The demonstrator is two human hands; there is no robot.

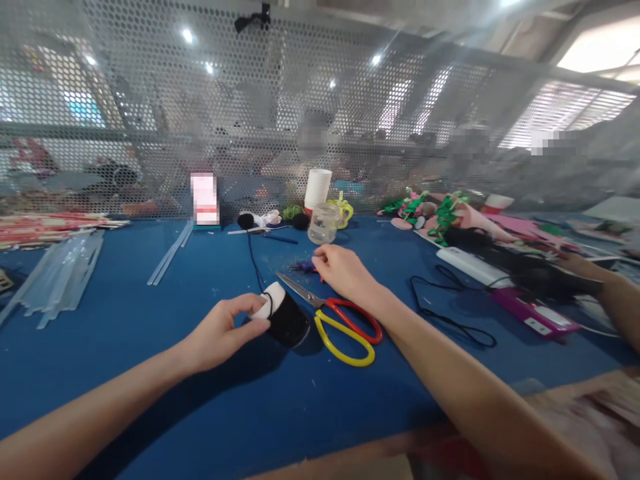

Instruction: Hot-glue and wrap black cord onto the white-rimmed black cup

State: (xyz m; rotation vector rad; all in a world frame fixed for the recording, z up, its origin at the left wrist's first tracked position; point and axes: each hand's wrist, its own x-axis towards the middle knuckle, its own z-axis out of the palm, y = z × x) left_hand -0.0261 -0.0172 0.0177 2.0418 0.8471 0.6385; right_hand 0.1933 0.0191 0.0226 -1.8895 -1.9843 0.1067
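Note:
My left hand (227, 330) is closed on the white end of a tilted paper cup (287, 313), thumb and fingers pinching it. Black yarn covers most of the cup, and a strand (253, 257) runs from it back to a black yarn ball (246, 221). Just right of the cup lie scissors (323, 303) with one red and one yellow handle loop, blades pointing away to the left. Beyond them my right hand (343, 270) has curled fingers beside a small purple-blue item (304, 266); whatever its fingertips hold is hidden.
At the back stand a clear jar (323, 223) and stacked white paper cups (319, 189). Clear glue sticks (67, 273) lie left. On the right are a purple-and-white power strip (535, 313), a black cord (450, 320), green craft flowers (445, 217) and another person's arm (615, 293).

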